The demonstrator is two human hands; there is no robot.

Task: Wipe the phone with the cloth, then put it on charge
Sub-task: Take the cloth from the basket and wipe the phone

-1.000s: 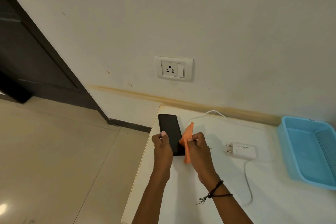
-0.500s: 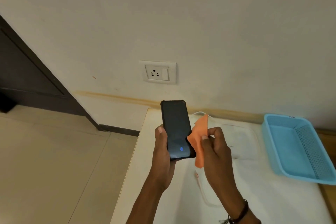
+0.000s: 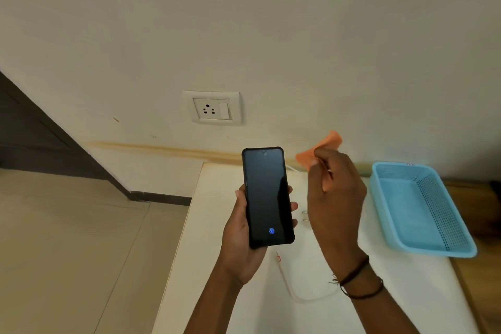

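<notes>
Your left hand (image 3: 238, 236) grasps the phone (image 3: 267, 196) by its lower half, thumb on one long edge and fingertips (image 3: 293, 206) on the other, and holds it upright above the white table (image 3: 217, 252) with the dark screen facing you. A small blue mark glows low on the screen. Your right hand (image 3: 334, 198) is closed on the orange cloth (image 3: 320, 152), pinched at the fingertips, and the cloth sticks out above the hand.

Half a second ago the cloth was touching the right edge of the phone; now your right hand has moved away to the right and a little up, so cloth and phone are apart. The phone has stayed in the same grip.

Between your two hands, on the table, the two pins of the charger plug (image 3: 305, 216) are visible; the charger body is hidden behind your right hand. Below your hands the cable (image 3: 291, 289) lies loose, its free end just under the phone. To the right of your right hand stands the blue basket (image 3: 423, 209). Above your left hand, on the wall, is the socket (image 3: 212, 108).
</notes>
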